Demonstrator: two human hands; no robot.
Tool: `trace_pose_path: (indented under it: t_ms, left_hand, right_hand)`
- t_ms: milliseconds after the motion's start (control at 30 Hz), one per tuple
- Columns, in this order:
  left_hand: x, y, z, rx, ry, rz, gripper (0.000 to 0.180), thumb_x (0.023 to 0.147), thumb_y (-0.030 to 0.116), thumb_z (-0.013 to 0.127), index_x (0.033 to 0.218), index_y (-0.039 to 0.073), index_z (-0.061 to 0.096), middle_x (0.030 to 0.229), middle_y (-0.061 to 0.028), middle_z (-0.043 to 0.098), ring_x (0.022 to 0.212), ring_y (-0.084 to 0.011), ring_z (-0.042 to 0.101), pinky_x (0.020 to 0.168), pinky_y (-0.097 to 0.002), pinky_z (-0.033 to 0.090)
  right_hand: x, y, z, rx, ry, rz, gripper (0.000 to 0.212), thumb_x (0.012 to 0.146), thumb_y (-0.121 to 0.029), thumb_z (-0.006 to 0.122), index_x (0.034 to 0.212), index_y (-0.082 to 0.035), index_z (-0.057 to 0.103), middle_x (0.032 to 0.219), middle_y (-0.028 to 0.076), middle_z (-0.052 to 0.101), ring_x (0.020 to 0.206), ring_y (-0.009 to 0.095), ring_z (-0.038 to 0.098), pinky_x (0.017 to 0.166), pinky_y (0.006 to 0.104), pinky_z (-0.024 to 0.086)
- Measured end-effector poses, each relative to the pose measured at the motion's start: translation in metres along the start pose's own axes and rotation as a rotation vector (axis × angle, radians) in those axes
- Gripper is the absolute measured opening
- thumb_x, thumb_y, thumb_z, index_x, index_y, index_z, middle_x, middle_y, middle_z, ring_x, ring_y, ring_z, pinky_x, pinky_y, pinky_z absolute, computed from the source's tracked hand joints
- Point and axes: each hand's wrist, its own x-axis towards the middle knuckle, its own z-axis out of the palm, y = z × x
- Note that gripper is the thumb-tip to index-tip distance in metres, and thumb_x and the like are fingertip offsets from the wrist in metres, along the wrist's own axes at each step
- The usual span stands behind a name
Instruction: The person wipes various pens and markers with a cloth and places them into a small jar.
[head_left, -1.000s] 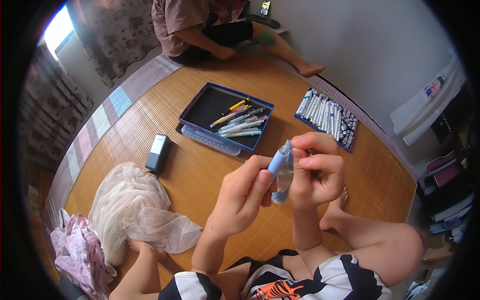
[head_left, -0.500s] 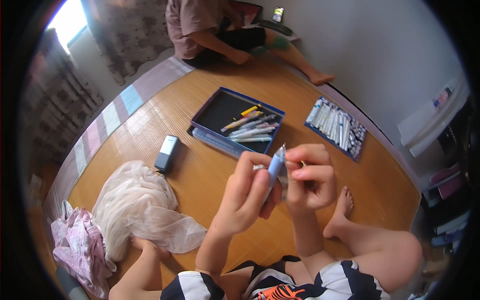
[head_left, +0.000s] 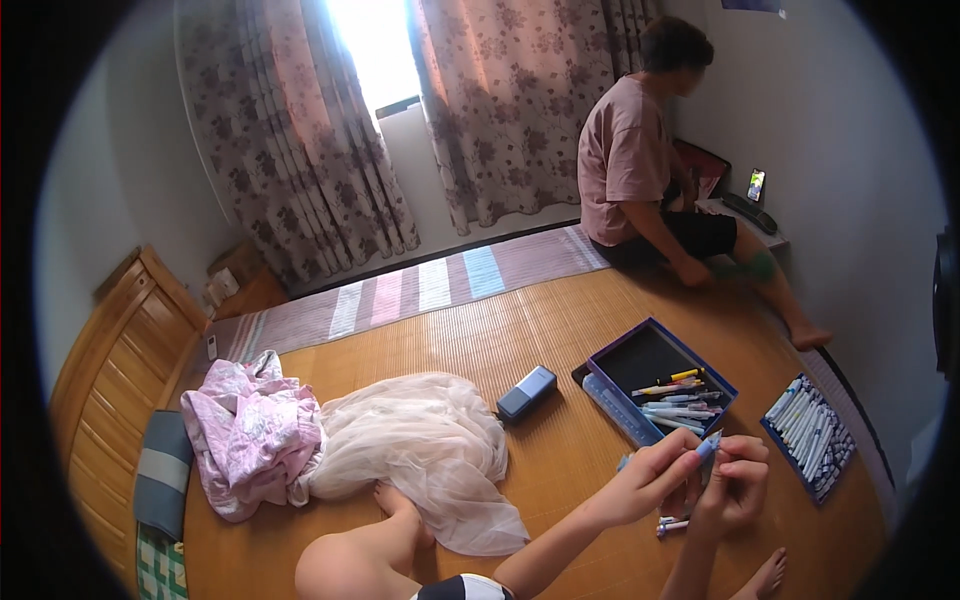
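A light-blue pen (head_left: 706,447) with a clear, pointed tip is gripped in the closed fingers of my left hand (head_left: 645,482), its tip aimed up. Curled beside that tip, my right hand (head_left: 735,488) pinches at it; its fingers partly hide what lies between them. On the mat just below my hands lies a whitish pen (head_left: 673,526). Beyond them stands a dark-lined box (head_left: 640,352) with a blue rim, holding several loose pens (head_left: 684,408) and a yellow one (head_left: 687,376). A long blue flat case (head_left: 612,408) lies along its near left side.
To the right is a tray packed with white markers (head_left: 808,435). A blue-grey speaker-like block (head_left: 527,393) sits left of the box, near sheer cream cloth (head_left: 420,440) and pink cloth (head_left: 252,435). Another person (head_left: 630,160) sits at the far edge, near a propped phone (head_left: 757,185).
The view has swung up and left, bringing in the curtains, headboard and more of the other person. My hands now appear lower right, still together at the blue pen.
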Motion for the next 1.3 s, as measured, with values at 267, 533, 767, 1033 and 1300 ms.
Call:
trace_pose_path:
  t_ms: [267, 533, 767, 1033, 1300]
  left_hand:
    - [0.002, 0.006, -0.001, -0.008, -0.021, -0.027, 0.024, 0.083, 0.024, 0.031, 0.078, 0.004, 0.043, 0.056, 0.0002, 0.046, 0.039, -0.0027, 0.039, 0.033, -0.0140, 0.029]
    - [-0.012, 0.004, -0.011, -0.030, -0.025, -0.122, 0.028, 0.082, 0.029, 0.031, 0.075, 0.005, 0.044, 0.053, 0.0002, 0.045, 0.036, -0.0029, 0.038, 0.031, -0.0137, 0.026]
    - [-0.015, 0.026, -0.010, -0.093, -0.046, -0.191, 0.029, 0.081, 0.030, 0.034, 0.079, 0.005, 0.046, 0.051, -0.0015, 0.045, 0.033, -0.0042, 0.036, 0.028, -0.0145, 0.026]
    - [-0.003, -0.001, -0.007, -0.480, -0.214, -0.145, 0.037, 0.082, 0.030, 0.030, 0.080, -0.003, 0.044, 0.046, -0.0057, 0.044, 0.026, -0.0057, 0.033, 0.024, -0.0144, 0.028]
    - [-0.010, -0.010, -0.004, -0.819, -0.286, -0.083, 0.037, 0.083, 0.028, 0.028, 0.075, -0.005, 0.045, 0.042, -0.0061, 0.042, 0.024, -0.0062, 0.031, 0.023, -0.0153, 0.025]
  right_hand:
    - [0.013, -0.001, 0.002, -0.098, -0.040, -0.104, 0.016, 0.065, 0.006, 0.051, 0.066, -0.005, 0.040, 0.070, 0.008, 0.049, 0.062, 0.019, 0.048, 0.055, 0.0258, 0.041]
    - [0.000, -0.012, 0.000, -0.091, -0.111, -0.041, 0.017, 0.063, 0.008, 0.052, 0.065, -0.005, 0.041, 0.069, 0.008, 0.049, 0.064, 0.019, 0.049, 0.057, 0.0254, 0.041]
    - [0.010, -0.022, 0.008, 0.029, -0.019, -0.059, 0.017, 0.061, 0.010, 0.052, 0.065, -0.004, 0.043, 0.070, 0.010, 0.051, 0.061, 0.018, 0.049, 0.055, 0.0254, 0.042]
    - [0.015, -0.015, -0.004, 0.034, -0.060, -0.054, 0.016, 0.063, 0.009, 0.052, 0.069, -0.003, 0.045, 0.076, 0.011, 0.054, 0.065, 0.019, 0.053, 0.057, 0.0250, 0.043]
    - [0.008, -0.026, -0.006, 0.053, -0.166, -0.105, 0.012, 0.064, 0.002, 0.054, 0.070, -0.005, 0.046, 0.076, 0.008, 0.053, 0.066, 0.018, 0.053, 0.057, 0.0247, 0.044]
